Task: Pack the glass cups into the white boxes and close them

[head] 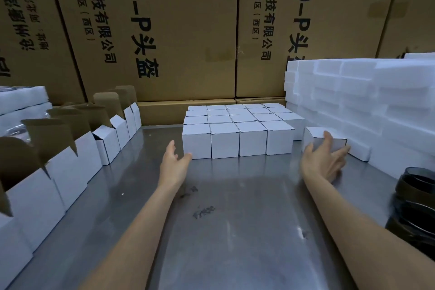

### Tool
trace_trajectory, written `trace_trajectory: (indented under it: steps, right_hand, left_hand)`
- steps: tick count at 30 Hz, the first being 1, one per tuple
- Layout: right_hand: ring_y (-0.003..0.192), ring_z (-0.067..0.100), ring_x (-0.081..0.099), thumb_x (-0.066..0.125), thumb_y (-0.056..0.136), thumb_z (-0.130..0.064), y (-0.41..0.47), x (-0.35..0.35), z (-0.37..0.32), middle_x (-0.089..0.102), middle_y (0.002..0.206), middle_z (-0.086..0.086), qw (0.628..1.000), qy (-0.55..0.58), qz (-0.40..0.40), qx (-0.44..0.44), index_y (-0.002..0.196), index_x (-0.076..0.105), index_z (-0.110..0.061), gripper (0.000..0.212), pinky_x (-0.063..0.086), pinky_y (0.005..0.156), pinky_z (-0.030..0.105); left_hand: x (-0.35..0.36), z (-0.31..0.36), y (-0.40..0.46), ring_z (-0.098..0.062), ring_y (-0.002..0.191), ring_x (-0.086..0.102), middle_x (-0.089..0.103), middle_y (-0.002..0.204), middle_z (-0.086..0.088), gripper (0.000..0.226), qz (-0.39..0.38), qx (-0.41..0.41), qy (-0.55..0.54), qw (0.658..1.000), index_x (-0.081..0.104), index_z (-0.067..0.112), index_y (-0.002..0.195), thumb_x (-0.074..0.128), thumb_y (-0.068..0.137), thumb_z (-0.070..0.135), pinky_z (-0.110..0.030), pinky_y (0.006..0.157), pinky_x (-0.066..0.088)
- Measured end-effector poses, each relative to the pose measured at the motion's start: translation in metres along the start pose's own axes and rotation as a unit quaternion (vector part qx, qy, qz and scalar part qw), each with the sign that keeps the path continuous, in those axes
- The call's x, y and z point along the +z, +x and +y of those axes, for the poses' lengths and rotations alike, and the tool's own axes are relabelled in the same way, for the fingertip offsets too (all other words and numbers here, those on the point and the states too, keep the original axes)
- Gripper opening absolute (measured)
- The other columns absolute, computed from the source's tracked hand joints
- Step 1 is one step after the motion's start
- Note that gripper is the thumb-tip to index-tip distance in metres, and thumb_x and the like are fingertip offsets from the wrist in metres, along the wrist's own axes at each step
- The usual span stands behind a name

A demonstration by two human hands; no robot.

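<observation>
A single closed white box [323, 140] sits on the metal table [235, 231] at the right, just beside the block of closed white boxes [237, 129] and close against the stacked white foam trays [367, 101]. The right hand [326, 160] rests on this box with fingers straight and spread, the palm against its near face and the thumb up over its top edge. The left hand [175, 160] is held open above the table, fingers relaxed, thumb tip at or very near the lower left corner of the block; contact cannot be confirmed. The block is arranged in tidy rows, all lids down. Along the left edge stands a row of open white boxes [77, 155], brown inner flaps upright. Dark round items [416, 198] lie stacked at the right margin; their nature cannot be determined. Large printed cardboard cartons [188, 30] form the back wall.
</observation>
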State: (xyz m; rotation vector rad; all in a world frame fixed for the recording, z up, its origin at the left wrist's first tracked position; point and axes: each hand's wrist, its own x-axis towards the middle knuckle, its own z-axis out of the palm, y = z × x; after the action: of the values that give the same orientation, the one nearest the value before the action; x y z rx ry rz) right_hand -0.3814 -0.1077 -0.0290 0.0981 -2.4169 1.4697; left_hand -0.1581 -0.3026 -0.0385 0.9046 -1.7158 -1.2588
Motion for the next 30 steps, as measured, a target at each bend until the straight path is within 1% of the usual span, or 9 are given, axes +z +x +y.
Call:
trace_trajectory:
  steps: [3,7,14,19,21,23,26,28,30]
  right_hand:
    - [0.137,0.04,0.026,0.04,0.101,-0.034,0.011,0.009,0.0,0.001,0.159,0.017,0.999,-0.011,-0.039,-0.01,0.147,0.026,-0.035,0.049,0.029,0.105,0.049]
    - [0.137,0.04,0.03,0.028,0.101,-0.043,0.021,0.02,-0.001,0.002,0.159,0.018,0.996,-0.023,-0.082,-0.032,0.15,0.015,-0.038,0.051,0.029,0.106,0.051]
    - [0.136,0.04,0.033,0.016,0.099,-0.054,0.027,0.03,0.0,0.008,0.159,0.015,0.993,-0.039,-0.105,-0.044,0.15,0.007,-0.039,0.054,0.028,0.105,0.053]
    - [0.137,0.037,0.034,0.016,0.097,-0.058,0.028,0.033,0.0,0.01,0.161,0.009,0.992,-0.046,-0.112,-0.046,0.152,-0.002,-0.029,0.065,0.029,0.105,0.052]
    - [0.137,0.037,0.034,0.016,0.097,-0.059,0.028,0.033,0.001,0.009,0.161,0.009,0.991,-0.053,-0.116,-0.05,0.152,-0.004,-0.028,0.067,0.03,0.104,0.052]
    - [0.137,0.037,0.033,0.015,0.096,-0.06,0.028,0.034,0.001,0.007,0.161,0.011,0.989,-0.064,-0.121,-0.055,0.152,-0.007,-0.026,0.068,0.03,0.104,0.052]
    - [0.139,0.036,0.03,0.016,0.096,-0.06,0.024,0.032,0.001,0.005,0.161,0.013,0.987,-0.068,-0.131,-0.056,0.152,-0.009,-0.022,0.072,0.028,0.106,0.05]
    - [0.14,0.034,0.029,0.018,0.097,-0.059,0.018,0.028,0.0,0.005,0.161,0.013,0.986,-0.071,-0.134,-0.065,0.152,-0.008,-0.019,0.073,0.029,0.105,0.05]
    - [0.141,0.033,0.028,0.019,0.098,-0.057,0.009,0.02,0.0,0.007,0.16,0.014,0.983,-0.085,-0.142,-0.082,0.153,-0.006,-0.017,0.073,0.03,0.104,0.05]
  left_hand:
    - [0.004,-0.001,0.014,-0.02,0.137,0.038,0.035,0.153,-0.002,0.074,-0.025,-0.005,0.016,1.0,0.019,0.018,0.152,0.061,0.091,0.016,-0.034,0.108,0.034]
    - [0.008,-0.004,0.025,-0.019,0.121,0.054,0.055,0.137,0.003,0.064,-0.024,0.006,0.051,0.998,0.038,0.021,0.143,0.065,0.085,0.015,-0.045,0.103,0.043]
    - [0.008,-0.005,0.026,-0.019,0.116,0.057,0.061,0.127,0.004,0.059,-0.006,0.018,0.069,0.997,0.048,0.022,0.135,0.071,0.081,0.022,-0.044,0.101,0.045]
    - [0.007,-0.005,0.025,-0.016,0.11,0.061,0.065,0.114,0.01,0.049,-0.012,0.024,0.06,0.998,0.056,0.027,0.124,0.072,0.078,0.021,-0.042,0.098,0.048]
    - [0.007,-0.003,0.023,-0.016,0.11,0.061,0.065,0.109,0.013,0.049,-0.023,0.023,0.055,0.998,0.057,0.031,0.119,0.072,0.072,0.026,-0.043,0.099,0.048]
    - [0.007,0.0,0.021,-0.018,0.112,0.06,0.064,0.112,0.013,0.059,-0.033,0.02,0.052,0.998,0.056,0.031,0.12,0.068,0.062,0.034,-0.045,0.099,0.047]
    - [0.006,0.004,0.017,-0.02,0.118,0.056,0.062,0.122,0.009,0.072,-0.047,0.015,0.053,0.997,0.051,0.029,0.129,0.067,0.06,0.035,-0.047,0.101,0.045]
    - [0.006,0.007,0.014,-0.021,0.122,0.053,0.058,0.128,0.009,0.075,-0.052,0.015,0.05,0.997,0.045,0.027,0.134,0.072,0.064,0.032,-0.047,0.103,0.043]
    - [0.006,0.008,0.011,-0.021,0.132,0.044,0.046,0.144,0.003,0.084,-0.049,0.005,0.032,0.998,0.031,0.02,0.146,0.076,0.076,0.024,-0.044,0.109,0.038]
